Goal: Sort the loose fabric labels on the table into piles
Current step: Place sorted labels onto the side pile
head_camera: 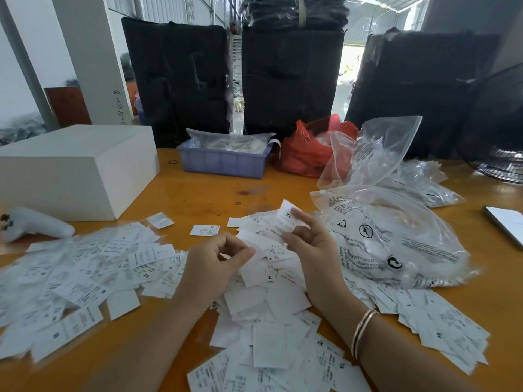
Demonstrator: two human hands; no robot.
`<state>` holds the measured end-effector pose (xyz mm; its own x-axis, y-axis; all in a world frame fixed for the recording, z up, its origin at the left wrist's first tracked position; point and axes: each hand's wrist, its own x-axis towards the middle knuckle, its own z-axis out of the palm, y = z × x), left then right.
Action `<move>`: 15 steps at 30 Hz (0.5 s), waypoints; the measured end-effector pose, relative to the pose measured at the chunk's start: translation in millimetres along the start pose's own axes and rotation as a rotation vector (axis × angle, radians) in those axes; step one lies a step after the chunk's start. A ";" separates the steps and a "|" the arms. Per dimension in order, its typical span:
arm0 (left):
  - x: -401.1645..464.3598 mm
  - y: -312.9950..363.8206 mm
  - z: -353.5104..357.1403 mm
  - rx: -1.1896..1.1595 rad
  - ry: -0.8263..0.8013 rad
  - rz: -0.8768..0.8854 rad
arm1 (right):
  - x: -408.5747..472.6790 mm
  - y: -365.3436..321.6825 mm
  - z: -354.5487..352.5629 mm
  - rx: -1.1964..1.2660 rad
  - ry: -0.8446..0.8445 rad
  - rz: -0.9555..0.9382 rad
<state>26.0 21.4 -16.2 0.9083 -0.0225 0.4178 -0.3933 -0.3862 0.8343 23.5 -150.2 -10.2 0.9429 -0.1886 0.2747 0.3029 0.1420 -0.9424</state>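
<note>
Pinching XL label [286, 219] upright (long axis tilted left), R hand [307, 241]; L hand [218, 260] curled, empty.

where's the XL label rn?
Head view, centre: the XL label is pinched in the right hand, held above the label heap, just left of the clear plastic bag.

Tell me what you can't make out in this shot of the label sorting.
- Head view: small print on the XL label pinched by the right hand is too small to read.
- Labels at far left are blurred; sizes unreadable.
- Blue tray contents are veiled by a crumpled plastic bag.
- Red bag contents are hidden by its own plastic.
- Phone is cut off by the right edge.
- Left hand: its curled fingers hide whether it holds a label.
</note>
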 end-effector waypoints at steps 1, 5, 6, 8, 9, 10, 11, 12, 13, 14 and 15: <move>-0.7 0.1 0.2 0.063 -0.007 0.054 | 0.2 0.1 0.9 0.069 -0.001 0.011; -2.8 0.8 0.0 0.178 0.006 0.146 | -3.3 -1.2 6.5 0.229 -0.080 0.021; -2.9 0.6 -0.3 0.190 0.013 0.155 | -5.1 -2.3 8.2 0.239 -0.101 0.019; -3.2 0.6 -1.0 0.215 0.020 0.164 | -8.8 -4.7 12.7 0.238 -0.128 0.005; -3.3 0.8 -1.1 0.232 0.022 0.161 | -10.6 -5.3 14.9 0.232 -0.135 -0.005; -3.5 1.2 -1.1 0.252 0.025 0.156 | -12.2 -5.4 16.8 0.221 -0.139 -0.020; -3.9 1.7 -1.0 0.274 0.028 0.152 | -13.2 -5.2 18.6 0.198 -0.139 -0.040; -4.2 2.4 -0.9 0.292 0.032 0.153 | -14.0 -4.9 19.7 0.160 -0.131 -0.064; -4.2 2.7 -0.9 0.300 0.036 0.160 | -14.2 -4.5 20.5 0.115 -0.115 -0.086; -4.3 2.5 -0.9 0.296 0.039 0.170 | -14.2 -4.1 20.5 0.071 -0.094 -0.104; -4.2 2.3 -0.8 0.287 0.040 0.182 | -13.9 -3.7 20.3 0.038 -0.072 -0.118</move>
<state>21.1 21.3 -15.7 0.8185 -0.0813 0.5688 -0.4872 -0.6228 0.6121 12.1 -128.3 -6.6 0.9076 -0.1358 0.3973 0.4159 0.1604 -0.8952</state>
